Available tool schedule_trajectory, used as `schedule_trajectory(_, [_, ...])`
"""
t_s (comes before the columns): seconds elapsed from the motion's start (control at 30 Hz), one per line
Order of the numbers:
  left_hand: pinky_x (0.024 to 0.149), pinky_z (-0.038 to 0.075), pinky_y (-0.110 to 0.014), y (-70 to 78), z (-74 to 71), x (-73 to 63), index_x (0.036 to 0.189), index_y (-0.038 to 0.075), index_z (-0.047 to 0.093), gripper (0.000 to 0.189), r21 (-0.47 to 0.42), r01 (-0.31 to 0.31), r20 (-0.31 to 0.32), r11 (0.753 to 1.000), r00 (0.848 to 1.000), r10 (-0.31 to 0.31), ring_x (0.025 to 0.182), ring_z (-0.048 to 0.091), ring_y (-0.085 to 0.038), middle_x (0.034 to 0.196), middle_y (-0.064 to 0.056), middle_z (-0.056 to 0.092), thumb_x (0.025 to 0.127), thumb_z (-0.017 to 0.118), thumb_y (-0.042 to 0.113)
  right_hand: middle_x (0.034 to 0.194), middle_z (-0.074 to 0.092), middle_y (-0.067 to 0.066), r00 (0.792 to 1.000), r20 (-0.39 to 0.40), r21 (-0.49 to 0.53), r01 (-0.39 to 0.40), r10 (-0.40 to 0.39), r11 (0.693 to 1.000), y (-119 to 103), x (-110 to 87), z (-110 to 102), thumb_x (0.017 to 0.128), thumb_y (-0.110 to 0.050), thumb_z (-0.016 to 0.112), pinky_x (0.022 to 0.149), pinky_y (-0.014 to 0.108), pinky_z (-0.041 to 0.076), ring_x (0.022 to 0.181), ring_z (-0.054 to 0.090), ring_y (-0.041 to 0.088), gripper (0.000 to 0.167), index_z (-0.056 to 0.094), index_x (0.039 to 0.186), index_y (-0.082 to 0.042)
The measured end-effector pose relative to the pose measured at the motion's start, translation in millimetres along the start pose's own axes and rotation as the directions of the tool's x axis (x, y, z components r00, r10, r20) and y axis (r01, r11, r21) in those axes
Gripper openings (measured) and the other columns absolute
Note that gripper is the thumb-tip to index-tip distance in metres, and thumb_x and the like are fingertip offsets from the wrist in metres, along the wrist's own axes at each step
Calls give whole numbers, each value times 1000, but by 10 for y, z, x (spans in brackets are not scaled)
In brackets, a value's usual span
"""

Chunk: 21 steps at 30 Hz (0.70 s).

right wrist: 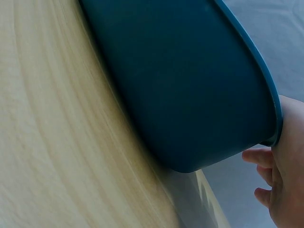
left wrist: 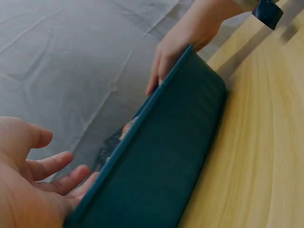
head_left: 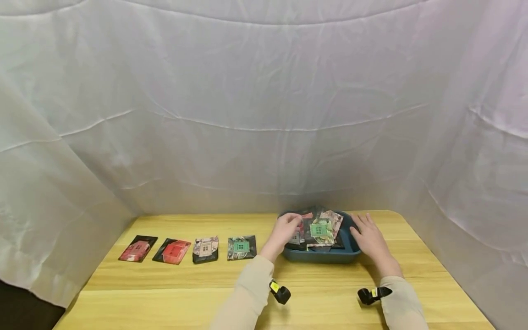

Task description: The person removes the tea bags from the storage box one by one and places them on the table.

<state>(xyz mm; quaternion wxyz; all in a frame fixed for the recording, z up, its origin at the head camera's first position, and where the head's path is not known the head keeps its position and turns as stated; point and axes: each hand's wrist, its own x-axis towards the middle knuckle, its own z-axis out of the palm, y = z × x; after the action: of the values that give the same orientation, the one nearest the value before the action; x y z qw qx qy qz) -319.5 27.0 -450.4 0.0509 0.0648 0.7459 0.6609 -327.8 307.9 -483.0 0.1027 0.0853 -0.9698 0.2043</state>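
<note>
Sachets [head_left: 319, 230] lie heaped in a blue basin [head_left: 321, 256] — four more sachets [head_left: 205, 249] sit left of it. At its left end the left hand [head_left: 283, 233] grasps nothing; the right hand [head_left: 370, 238], relaxed, touches its right rim.

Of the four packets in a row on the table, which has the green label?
The row's rightmost packet; the other three packets have pinkish, red and pale labels, left to right.
</note>
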Motion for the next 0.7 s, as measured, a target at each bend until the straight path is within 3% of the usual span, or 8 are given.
schedule_trajectory(0.13, [72, 49, -31, -32, 90, 59, 119, -3, 62, 35, 52, -15, 32, 999, 999, 13, 101, 62, -36, 126, -14, 66, 101, 50, 26, 150, 31, 35, 1000, 4, 2, -6, 6, 1000, 2, -3, 4, 100, -21, 46, 114, 66, 18, 142, 16, 54, 54, 36, 148, 2])
schedule_trajectory(0.3, [66, 40, -23, -22, 149, 83, 110, 0, 67, 32, 174, 0, 37, 985, 999, -6, 87, 57, -17, 134, -3, 63, 101, 51, 26, 150, 31, 34, 1000, 5, -2, -14, 14, 1000, 3, -1, 6, 101, -24, 45, 114, 66, 19, 143, 16, 53, 54, 36, 148, 1])
schedule_trajectory(0.37, [61, 38, -25, -19, 158, 79, 109, 0, 67, 33, 210, 23, 32, 977, 999, -30, 74, 51, -15, 123, -5, 67, 101, 51, 27, 150, 31, 34, 1000, 4, 0, -15, 15, 1000, -1, 0, 3, 101, -24, 45, 114, 66, 19, 143, 16, 53, 54, 36, 148, 1])
schedule_trajectory(0.43, [57, 36, -25, -18, 165, 80, 109, 0, 67, 34, 234, 36, 34, 971, 998, -45, 66, 45, -13, 102, -6, 67, 101, 50, 28, 150, 31, 34, 1000, 4, 3, -14, 14, 1000, -2, 2, 1, 101, -23, 46, 115, 66, 19, 143, 16, 53, 54, 36, 148, 1])
schedule_trajectory(0.53, [51, 33, -25, -28, 175, 91, 107, 0, 67, 34, 260, 52, 38, 964, 997, -64, 53, 38, -13, 73, -2, 51, 102, 50, 29, 150, 31, 34, 1000, 5, 8, -15, 15, 1000, -8, 2, -2, 101, -21, 47, 115, 66, 19, 143, 15, 53, 54, 36, 148, 1])
schedule_trajectory(0.6, [48, 32, -25, -38, 185, 104, 99, 0, 67, 34, 279, 53, 42, 959, 997, -67, 50, 35, -12, 64, 1, 42, 102, 49, 29, 150, 32, 34, 1000, 4, 7, -15, 15, 1000, -9, 1, -1, 101, -21, 47, 114, 66, 19, 143, 16, 53, 53, 36, 148, 1])
schedule_trajectory(0.7, [48, 32, -25, -53, 197, 115, 93, 0, 65, 34, 290, 63, 50, 955, 995, -81, 50, 34, -11, 64, 3, 40, 102, 49, 29, 149, 33, 35, 1000, 0, 7, -12, 12, 1000, -14, -5, -2, 100, -20, 47, 114, 66, 20, 143, 17, 54, 53, 37, 147, 2])
